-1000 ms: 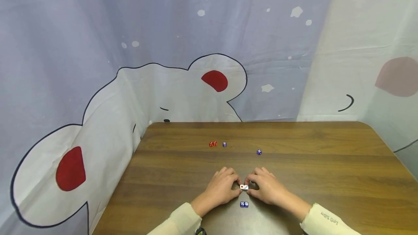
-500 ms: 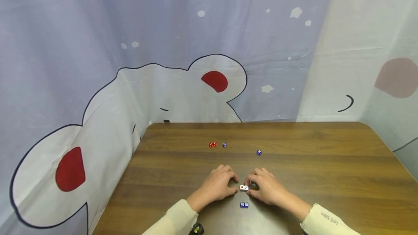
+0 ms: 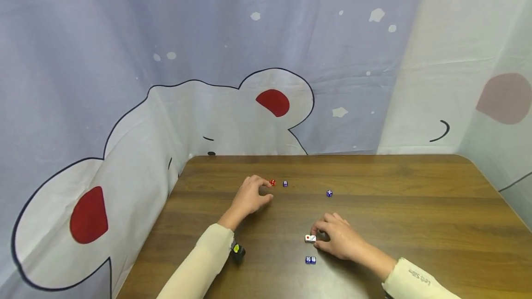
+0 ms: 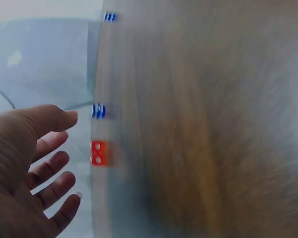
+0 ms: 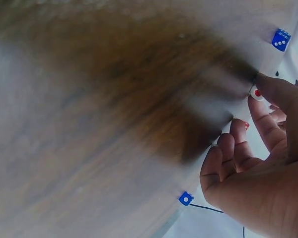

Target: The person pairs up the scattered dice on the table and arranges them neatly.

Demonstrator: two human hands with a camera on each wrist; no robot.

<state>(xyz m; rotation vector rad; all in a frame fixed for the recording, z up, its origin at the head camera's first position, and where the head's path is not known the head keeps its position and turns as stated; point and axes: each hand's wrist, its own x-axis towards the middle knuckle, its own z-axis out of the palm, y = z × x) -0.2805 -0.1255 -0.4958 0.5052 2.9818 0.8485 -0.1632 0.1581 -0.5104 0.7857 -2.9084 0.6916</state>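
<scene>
Two white dice sit side by side in the head view, a left one with a red dot [image 3: 307,238] and a right one [image 3: 313,238]. My right hand [image 3: 338,237] pinches the right white die between thumb and index finger, low on the table. My left hand [image 3: 250,196] reaches beside the pair of red dice [image 3: 272,182] at the back, fingers spread and holding nothing. Its fingers partly cover one red die in the head view. Both red dice [image 4: 98,153] show in the left wrist view, apart from the left hand.
A blue die [image 3: 285,183] lies right of the red dice, and another blue die [image 3: 329,193] farther right. Two blue dice [image 3: 311,260] stand together nearer the person. Behind the wooden table [image 3: 415,216] hangs a printed curtain [image 3: 349,59].
My left hand has let go of the left white die and moved up and left to the red dice. The right hand stays at the white pair.
</scene>
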